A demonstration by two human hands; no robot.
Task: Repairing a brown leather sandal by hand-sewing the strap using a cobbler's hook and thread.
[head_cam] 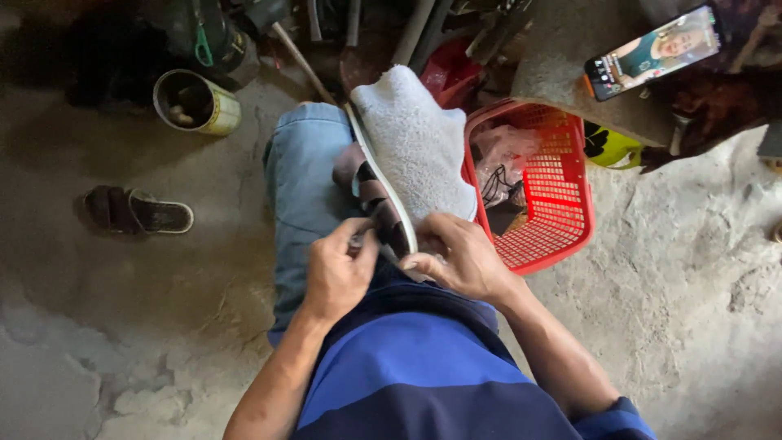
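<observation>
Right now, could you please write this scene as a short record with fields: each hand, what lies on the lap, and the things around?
left hand: closed on the near end of a dark sandal, pinching something too small to tell
right hand: grips the sandal's pale sole edge
lap: sandal lies on its side beside a grey towel on the jeans
right side: red plastic basket on the floor, plastic bags inside
left side: second sandal and an open tin can on the concrete floor
top right: phone, screen lit
</observation>
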